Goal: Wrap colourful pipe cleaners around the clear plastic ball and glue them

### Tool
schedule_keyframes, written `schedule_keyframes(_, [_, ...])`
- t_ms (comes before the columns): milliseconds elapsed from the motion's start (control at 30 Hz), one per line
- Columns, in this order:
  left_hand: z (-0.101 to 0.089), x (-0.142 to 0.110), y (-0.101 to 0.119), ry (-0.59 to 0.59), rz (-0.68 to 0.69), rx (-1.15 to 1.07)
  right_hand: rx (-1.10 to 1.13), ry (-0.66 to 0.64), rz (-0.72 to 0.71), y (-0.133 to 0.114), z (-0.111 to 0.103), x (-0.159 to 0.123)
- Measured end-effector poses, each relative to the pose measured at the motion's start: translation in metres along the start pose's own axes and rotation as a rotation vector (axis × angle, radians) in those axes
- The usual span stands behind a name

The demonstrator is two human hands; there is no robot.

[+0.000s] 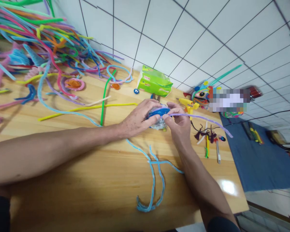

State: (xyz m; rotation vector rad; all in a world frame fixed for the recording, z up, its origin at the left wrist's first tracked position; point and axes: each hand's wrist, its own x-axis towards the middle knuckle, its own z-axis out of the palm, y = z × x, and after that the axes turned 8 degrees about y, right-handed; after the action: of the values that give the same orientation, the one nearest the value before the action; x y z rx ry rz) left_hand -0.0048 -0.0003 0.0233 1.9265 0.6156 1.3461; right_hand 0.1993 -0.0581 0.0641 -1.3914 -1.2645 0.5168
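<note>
Between my hands sits a small clear container (161, 125), its upper part wound with blue pipe cleaner (157, 112). My left hand (141, 117) is closed around its left side, with the thumb pressed on the front of the blue band. A purple pipe cleaner (203, 117) lies along the band and trails out to the right. My right hand (178, 120) pinches it against the container's right side with thumb and fingers. The container's back is hidden by my fingers. Nearer to me, light blue pipe cleaners (153, 180) lie bent on the table.
A heap of coloured pipe cleaners (50, 35) spreads over the table's left. Behind my hands stands a green tissue pack (154, 82) by the tiled wall. At right are a yellow glue gun (188, 104), a decorated figure (203, 93) and a pen (218, 151).
</note>
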Motion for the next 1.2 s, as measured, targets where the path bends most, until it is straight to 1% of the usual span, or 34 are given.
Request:
schedule_keyframes(200, [-0.0011, -0.0009, -0.0006, -0.005, 0.011, 0.001, 0.008, -0.007, 0.001, 0.0040, 0.0008, -0.0005])
schedule_keyframes(367, [-0.0050, -0.0016, 0.0044, -0.017, -0.021, -0.022, 0.013, -0.013, -0.004, 0.0047, 0.0006, -0.0013])
schedule_keyframes(533, [-0.0039, -0.0008, 0.0037, 0.004, 0.013, -0.008, 0.015, -0.031, -0.007, 0.0039, 0.0006, -0.0010])
schedule_keyframes(700, [-0.0016, 0.0005, 0.0023, -0.012, -0.026, -0.031, 0.030, -0.040, -0.009, 0.0013, -0.0006, -0.0009])
schedule_keyframes(800, [-0.0012, 0.0011, 0.0009, -0.002, 0.007, -0.029, 0.062, -0.050, 0.021, 0.0005, -0.0023, -0.0013])
schedule_keyframes(900, [-0.0019, 0.0014, 0.0000, -0.026, 0.027, 0.002, 0.109, -0.013, 0.082, -0.0004, -0.0028, -0.0023])
schedule_keyframes(1033, [-0.0033, 0.0005, -0.0003, -0.055, 0.036, 0.023, 0.153, 0.046, 0.138, -0.0009, -0.0006, -0.0035])
schedule_keyframes(1200, [-0.0033, -0.0008, -0.0004, -0.057, 0.015, 0.044, 0.173, 0.064, 0.165, 0.0018, 0.0038, -0.0054])
